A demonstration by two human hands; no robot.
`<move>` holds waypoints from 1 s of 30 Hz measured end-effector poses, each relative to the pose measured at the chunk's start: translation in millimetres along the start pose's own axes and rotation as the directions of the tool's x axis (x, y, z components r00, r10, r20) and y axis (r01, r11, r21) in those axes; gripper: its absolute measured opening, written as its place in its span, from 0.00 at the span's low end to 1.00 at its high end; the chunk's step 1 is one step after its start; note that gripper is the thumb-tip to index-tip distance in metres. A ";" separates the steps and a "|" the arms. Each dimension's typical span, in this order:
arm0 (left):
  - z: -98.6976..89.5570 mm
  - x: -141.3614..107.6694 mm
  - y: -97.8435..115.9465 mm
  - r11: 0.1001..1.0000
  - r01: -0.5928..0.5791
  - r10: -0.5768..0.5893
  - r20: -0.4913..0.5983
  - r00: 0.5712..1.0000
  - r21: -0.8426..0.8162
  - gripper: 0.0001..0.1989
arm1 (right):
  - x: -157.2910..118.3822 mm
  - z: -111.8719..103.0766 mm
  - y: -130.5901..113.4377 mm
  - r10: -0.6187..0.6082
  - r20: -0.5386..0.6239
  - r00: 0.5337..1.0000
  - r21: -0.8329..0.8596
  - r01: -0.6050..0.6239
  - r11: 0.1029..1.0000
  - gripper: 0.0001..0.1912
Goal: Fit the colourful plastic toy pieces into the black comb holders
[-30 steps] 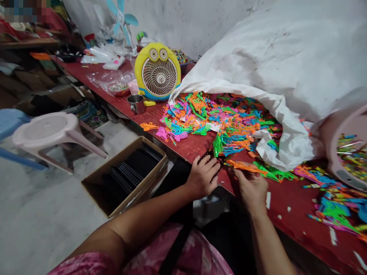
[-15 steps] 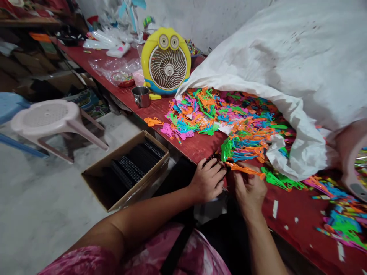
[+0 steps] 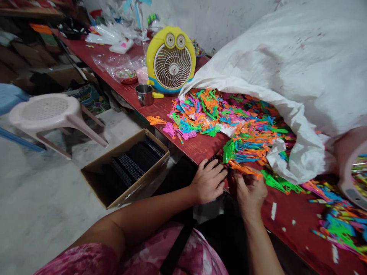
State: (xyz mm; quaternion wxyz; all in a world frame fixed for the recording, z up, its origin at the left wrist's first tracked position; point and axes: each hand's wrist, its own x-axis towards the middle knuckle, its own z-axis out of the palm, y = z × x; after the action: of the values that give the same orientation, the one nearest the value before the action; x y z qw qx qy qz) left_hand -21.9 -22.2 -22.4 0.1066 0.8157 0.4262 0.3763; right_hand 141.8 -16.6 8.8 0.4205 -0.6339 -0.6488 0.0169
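Note:
My left hand lies at the table's front edge, fingers a little spread over a dark piece that is mostly hidden. Just right of it, my right hand has its thumb and fingers closed at an orange plastic piece; the fingertips are partly covered. Right behind both hands is a bundle of orange, blue and green plastic pieces. More of these bright pieces spill from a big white sack. Green pieces lie to the right of my right hand.
On the red table stand a yellow fan and a metal cup. An open cardboard box with black ridged pieces is at left, near a pale stool. A pink tub and coloured pieces are at right.
The orange piece at my right hand has tilted and shifted slightly, its right end now nearer the fingers. My left hand has barely moved. The camera view has shifted slightly.

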 end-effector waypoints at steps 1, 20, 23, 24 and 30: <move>-0.2 0.0 0.1 1.000 0.001 -0.001 0.002 1.000 -0.001 0.22 | -0.6 0.7 0.4 0.000 0.000 1.000 -0.023 0.000 1.000 0.17; -2.3 3.3 -1.5 0.999 -0.016 0.016 0.007 1.000 -0.030 0.21 | 8.5 3.5 -22.3 -0.117 0.218 0.969 -0.512 0.216 0.831 0.15; -1.8 2.1 -2.2 0.999 -0.020 0.020 0.003 1.000 -0.039 0.20 | 10.3 4.1 -27.9 -0.025 0.227 0.973 -0.549 0.150 0.822 0.13; -2.7 1.2 -1.9 0.999 -0.020 0.021 0.005 1.000 -0.044 0.21 | 9.9 4.6 -29.1 0.007 0.220 0.975 -0.564 0.121 0.817 0.13; -31.0 7.3 10.9 0.996 0.035 -0.046 -0.138 0.989 -0.078 0.15 | 2.7 7.7 -20.8 -0.022 0.151 0.988 -0.479 0.093 0.873 0.17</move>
State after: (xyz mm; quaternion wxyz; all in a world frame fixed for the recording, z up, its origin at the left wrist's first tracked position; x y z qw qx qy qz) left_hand -34.5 -27.8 8.4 0.1148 0.7739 0.4346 0.4462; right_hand 121.1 -14.5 16.7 0.2023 -0.6966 -0.6789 -0.1139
